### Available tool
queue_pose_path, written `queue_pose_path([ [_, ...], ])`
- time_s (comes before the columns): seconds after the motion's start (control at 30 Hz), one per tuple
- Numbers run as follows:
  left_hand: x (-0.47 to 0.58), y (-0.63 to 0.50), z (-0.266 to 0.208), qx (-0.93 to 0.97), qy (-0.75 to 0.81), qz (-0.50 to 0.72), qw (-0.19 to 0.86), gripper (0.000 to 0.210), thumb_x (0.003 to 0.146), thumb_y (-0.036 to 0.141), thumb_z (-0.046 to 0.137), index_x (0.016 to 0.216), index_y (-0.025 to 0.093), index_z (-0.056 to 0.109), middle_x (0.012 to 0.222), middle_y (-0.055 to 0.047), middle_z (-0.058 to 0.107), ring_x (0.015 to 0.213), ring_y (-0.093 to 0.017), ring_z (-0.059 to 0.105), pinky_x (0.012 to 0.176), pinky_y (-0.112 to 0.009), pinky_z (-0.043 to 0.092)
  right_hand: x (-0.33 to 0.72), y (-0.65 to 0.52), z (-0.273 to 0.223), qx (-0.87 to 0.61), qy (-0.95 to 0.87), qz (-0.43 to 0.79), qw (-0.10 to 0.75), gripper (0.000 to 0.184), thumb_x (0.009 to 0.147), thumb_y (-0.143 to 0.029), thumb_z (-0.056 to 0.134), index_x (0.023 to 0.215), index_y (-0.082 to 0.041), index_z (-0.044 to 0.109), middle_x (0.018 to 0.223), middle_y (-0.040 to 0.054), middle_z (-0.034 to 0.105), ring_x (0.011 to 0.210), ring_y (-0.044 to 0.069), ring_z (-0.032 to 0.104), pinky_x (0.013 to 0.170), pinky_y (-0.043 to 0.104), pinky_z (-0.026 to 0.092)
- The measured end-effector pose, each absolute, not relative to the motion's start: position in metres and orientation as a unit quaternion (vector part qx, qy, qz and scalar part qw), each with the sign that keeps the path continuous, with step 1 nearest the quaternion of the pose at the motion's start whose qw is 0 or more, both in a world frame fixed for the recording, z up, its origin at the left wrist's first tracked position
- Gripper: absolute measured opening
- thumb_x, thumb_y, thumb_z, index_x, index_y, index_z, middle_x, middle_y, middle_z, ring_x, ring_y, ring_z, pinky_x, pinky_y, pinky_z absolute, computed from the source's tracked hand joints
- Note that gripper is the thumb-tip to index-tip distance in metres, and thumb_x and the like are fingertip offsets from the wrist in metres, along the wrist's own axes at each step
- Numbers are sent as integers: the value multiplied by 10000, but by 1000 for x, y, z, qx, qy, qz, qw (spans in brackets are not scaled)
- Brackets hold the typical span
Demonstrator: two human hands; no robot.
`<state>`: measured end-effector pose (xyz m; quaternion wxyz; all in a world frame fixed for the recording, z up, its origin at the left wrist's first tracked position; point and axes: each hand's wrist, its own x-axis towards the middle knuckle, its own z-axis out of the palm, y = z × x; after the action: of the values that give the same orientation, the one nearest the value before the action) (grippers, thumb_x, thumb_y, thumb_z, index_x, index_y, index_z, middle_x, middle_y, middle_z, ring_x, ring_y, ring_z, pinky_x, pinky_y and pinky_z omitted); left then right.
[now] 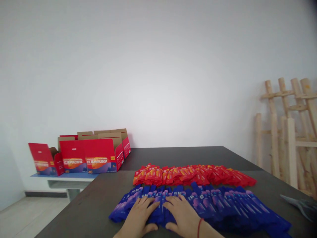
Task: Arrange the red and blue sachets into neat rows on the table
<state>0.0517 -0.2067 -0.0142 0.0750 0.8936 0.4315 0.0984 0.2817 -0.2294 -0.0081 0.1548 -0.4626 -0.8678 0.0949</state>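
My left hand [139, 215] rests on the left part of a long row of blue sachets [218, 206], its fingers stretched out and spread. Beside it, my right hand [182, 213] lies over the same row with fingers apart, a thin red cord around the wrist. A narrow strip of blue sachets shows between the two thumbs. Both palms face down, and neither hand visibly grips a sachet. Just behind the blue row, overlapping red sachets [178, 174] form a second row. The sachets under my fingers are partly hidden.
Open red cartons [100, 157] stand on a blue-topped side table [85, 176] at the left. Scissors [300, 205] lie near the right edge of the dark table [99, 195]. Wooden frames [292, 148] lean against the wall [173, 72] at the right.
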Motion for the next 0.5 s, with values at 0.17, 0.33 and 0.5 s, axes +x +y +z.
queue_pose_path([
  [0.17, 31, -211, -11, 875, 449, 171, 57, 894, 630, 517, 810, 1411, 357, 406, 1528, -57, 337, 1383, -334, 299, 1144, -519, 229, 261, -229, 3, -445, -876, 86, 166, 792, 743, -628, 610, 1389, -201, 444, 1496, 138, 368, 1365, 333, 293, 1129, 529, 139],
  [0.33, 6, -210, -3, 855, 499, 120, 77, 909, 635, 483, 797, 1430, 381, 367, 1554, -41, 289, 1419, -340, 223, 1136, -563, 202, 239, -223, -2, -428, -889, 108, 122, 752, 795, -641, 548, 1413, -230, 429, 1495, 126, 380, 1380, 352, 271, 1113, 589, 146],
  [0.5, 5, -218, -21, 846, 516, 102, 89, 774, 734, 322, 717, 1414, 443, 366, 1540, 24, 321, 1426, -305, 217, 1143, -547, 202, 240, -216, -22, -404, -904, 101, 93, 583, 867, -488, 529, 1401, -270, 442, 1471, 84, 429, 1356, 310, 333, 1102, 561, 218],
])
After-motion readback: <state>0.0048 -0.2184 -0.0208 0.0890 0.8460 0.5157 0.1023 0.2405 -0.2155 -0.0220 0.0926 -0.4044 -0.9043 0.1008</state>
